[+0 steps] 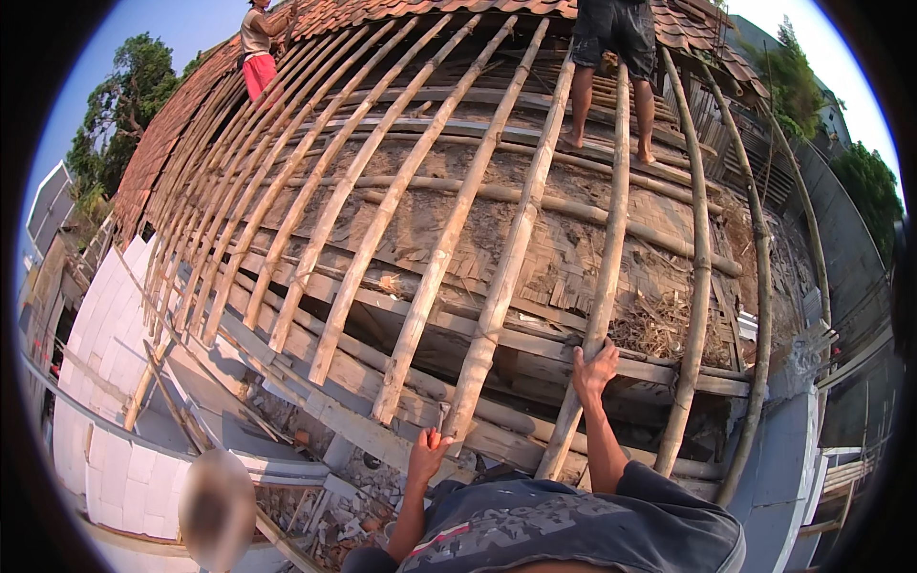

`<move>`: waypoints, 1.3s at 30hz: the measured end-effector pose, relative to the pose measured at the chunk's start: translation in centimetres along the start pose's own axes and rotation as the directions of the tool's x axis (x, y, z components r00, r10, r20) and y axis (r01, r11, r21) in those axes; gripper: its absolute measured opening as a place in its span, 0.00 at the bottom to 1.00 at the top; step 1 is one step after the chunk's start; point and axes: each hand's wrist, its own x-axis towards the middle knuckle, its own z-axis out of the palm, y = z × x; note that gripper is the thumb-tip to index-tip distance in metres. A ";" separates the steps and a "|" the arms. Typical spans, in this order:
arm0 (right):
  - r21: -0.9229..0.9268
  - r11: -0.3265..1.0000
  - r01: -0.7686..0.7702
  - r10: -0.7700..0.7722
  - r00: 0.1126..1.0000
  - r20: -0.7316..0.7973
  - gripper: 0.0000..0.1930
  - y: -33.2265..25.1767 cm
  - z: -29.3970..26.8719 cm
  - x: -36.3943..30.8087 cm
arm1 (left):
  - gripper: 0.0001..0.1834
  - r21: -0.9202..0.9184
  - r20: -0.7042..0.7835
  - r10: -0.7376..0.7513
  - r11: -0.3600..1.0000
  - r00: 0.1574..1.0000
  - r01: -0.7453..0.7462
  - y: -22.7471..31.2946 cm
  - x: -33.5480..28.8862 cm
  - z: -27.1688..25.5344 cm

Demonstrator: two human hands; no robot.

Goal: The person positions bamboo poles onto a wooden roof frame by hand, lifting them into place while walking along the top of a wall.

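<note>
My right hand (594,371) is wrapped round a bamboo pole (608,272) that slopes up the roof frame. Lower and to the left, my left hand (427,455) is closed beside the lower end of the neighbouring bamboo pole (497,306). A small grey metal-headed tool (442,413) sticks up from its fingers; the handle is hidden, so I cannot tell its exact kind. Beneath the poles runs a wooden beam (544,344), just behind my right hand. Dry woven matting (564,250) shows between the poles.
One person (616,43) stands barefoot on the frame at the upper right, another (258,57) at the upper left. Red roof tiles (382,17) cover the top. Below left are rubble (368,477) and a pale block wall (119,468). A blurred round shape (218,511) is nearby.
</note>
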 end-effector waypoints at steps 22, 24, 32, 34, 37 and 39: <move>0.000 1.000 -0.028 0.028 0.999 0.022 0.41 -0.6 -0.5 0.1 | 0.44 0.020 -0.006 0.029 0.999 1.000 -0.029 -0.6 0.1 0.2; 0.007 1.000 -0.026 0.026 0.999 0.025 0.41 -0.4 -0.5 0.1 | 0.44 0.041 -0.001 0.023 0.999 1.000 -0.023 -0.7 0.2 0.2; 0.020 0.999 -0.044 0.043 0.998 0.046 0.41 -0.7 -0.4 -0.1 | 0.38 0.025 -0.036 0.048 0.999 0.998 -0.047 -1.5 0.0 0.2; 0.017 0.999 -0.046 0.045 0.998 0.044 0.41 -0.7 -0.5 -0.1 | 0.37 0.022 -0.037 0.054 0.998 0.998 -0.053 -1.2 -0.1 0.2; 0.030 0.999 -0.024 0.023 0.999 0.030 0.40 -0.7 -1.2 0.0 | 0.37 0.025 -0.026 0.068 0.997 0.997 -0.067 -0.5 -0.1 0.4; 0.028 0.999 -0.027 0.026 0.999 0.023 0.40 -0.8 -1.3 -0.1 | 0.36 0.048 -0.028 0.072 0.996 0.997 -0.070 -0.1 -0.4 0.5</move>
